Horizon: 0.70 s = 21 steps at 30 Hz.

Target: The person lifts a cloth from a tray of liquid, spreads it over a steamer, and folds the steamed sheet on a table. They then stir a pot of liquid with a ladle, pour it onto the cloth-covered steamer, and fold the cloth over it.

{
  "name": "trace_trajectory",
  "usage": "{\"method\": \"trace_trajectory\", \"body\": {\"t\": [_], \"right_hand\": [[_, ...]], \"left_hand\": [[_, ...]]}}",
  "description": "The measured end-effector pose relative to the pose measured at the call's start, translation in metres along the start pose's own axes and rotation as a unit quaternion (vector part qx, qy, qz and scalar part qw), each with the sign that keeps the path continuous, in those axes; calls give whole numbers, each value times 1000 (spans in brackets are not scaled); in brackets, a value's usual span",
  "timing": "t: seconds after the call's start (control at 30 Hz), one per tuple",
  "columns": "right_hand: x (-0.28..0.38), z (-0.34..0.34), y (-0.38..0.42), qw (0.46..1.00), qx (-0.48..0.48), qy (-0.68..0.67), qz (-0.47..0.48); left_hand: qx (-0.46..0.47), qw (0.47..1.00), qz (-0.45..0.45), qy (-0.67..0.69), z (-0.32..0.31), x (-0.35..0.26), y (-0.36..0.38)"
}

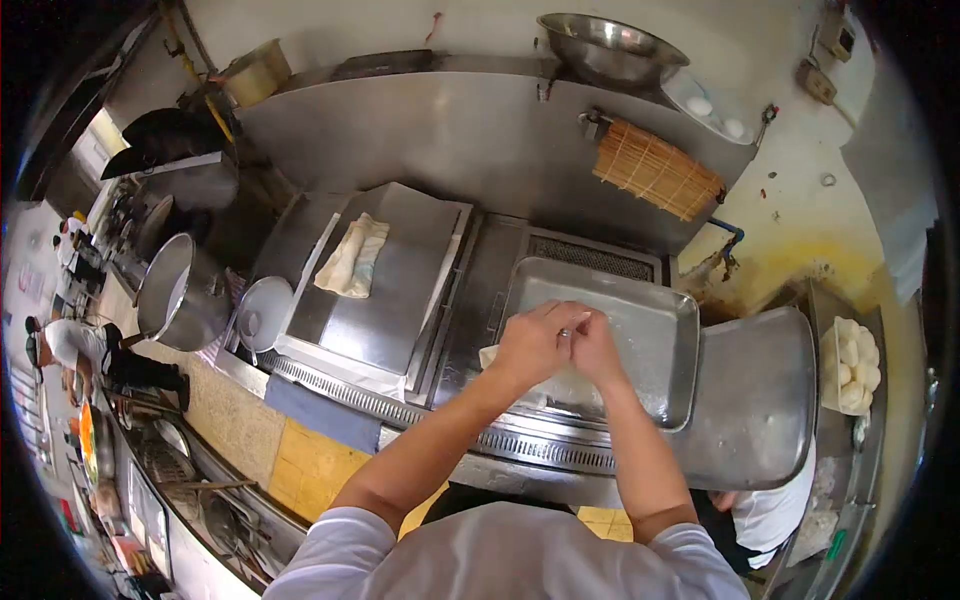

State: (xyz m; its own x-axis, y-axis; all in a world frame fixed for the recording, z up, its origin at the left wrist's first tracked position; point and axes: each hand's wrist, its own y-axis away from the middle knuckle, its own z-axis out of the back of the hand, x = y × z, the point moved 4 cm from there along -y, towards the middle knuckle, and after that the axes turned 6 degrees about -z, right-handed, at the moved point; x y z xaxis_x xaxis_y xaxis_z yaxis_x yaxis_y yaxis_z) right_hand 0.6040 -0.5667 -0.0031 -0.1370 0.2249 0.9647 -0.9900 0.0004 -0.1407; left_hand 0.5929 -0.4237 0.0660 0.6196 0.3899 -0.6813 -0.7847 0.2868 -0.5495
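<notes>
My left hand (pixel 535 342) and my right hand (pixel 592 348) meet above a shallow rectangular metal tray (pixel 690 350). Both have their fingers bent and drawn together, the fingertips touching. Whatever they pinch, if anything, is too small or hidden to make out. Shiny wet-looking patches and specks cover the tray's floor. A small cream-coloured piece (pixel 488 356) shows beside my left wrist, mostly hidden by it. To the left, a folded white cloth (pixel 352 256) lies on a flat metal plate (pixel 375 325).
A strainer (pixel 263 315) and a deep metal pot (pixel 188 292) stand at left. Another metal tray (pixel 755 390) adjoins on the right, near a container of pale rounded pieces (pixel 850 365). Above hang a bamboo mat (pixel 658 170) and shelved steel bowl (pixel 615 48). Two people (pixel 775 512) (pixel 85 345) are nearby.
</notes>
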Motion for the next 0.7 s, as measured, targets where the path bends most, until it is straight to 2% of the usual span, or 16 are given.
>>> {"method": "trace_trajectory", "body": {"t": [0.03,0.07,0.1,0.13,0.17,0.2,0.27,0.37,0.47,0.5,0.57,0.63,0.7], "right_hand": [[0,-5,2,999,15,-45,-21],[-13,1,4,999,10,34,-30],[-38,15,5,993,6,114,-35],[-57,30,9,980,4,192,-42],[-71,48,18,971,1,224,-89],[-84,67,25,958,-1,254,-136],[-103,98,36,935,-13,348,-66],[-120,145,48,892,-39,446,-61],[-116,188,55,922,-107,348,-133],[-108,186,54,938,-97,315,-110],[-80,170,45,964,-74,247,-68],[-38,129,35,986,-25,136,-90],[24,94,27,988,13,148,-50]], "left_hand": [[-19,1000,-12,-5,10,-9,-5],[-40,999,-25,-9,19,-11,-11],[-122,985,-90,81,41,-5,-17],[-144,986,-69,54,68,-5,-21],[-214,971,-83,71,87,1,-20],[-227,972,-19,63,100,6,-17],[-250,965,72,35,114,20,-9],[-302,937,174,15,108,57,11],[-248,930,271,-32,95,129,44],[-162,956,221,-108,81,133,45],[16,960,118,-253,41,127,51],[52,984,10,-172,-9,86,32],[70,993,-90,-40,-54,47,20]]}}
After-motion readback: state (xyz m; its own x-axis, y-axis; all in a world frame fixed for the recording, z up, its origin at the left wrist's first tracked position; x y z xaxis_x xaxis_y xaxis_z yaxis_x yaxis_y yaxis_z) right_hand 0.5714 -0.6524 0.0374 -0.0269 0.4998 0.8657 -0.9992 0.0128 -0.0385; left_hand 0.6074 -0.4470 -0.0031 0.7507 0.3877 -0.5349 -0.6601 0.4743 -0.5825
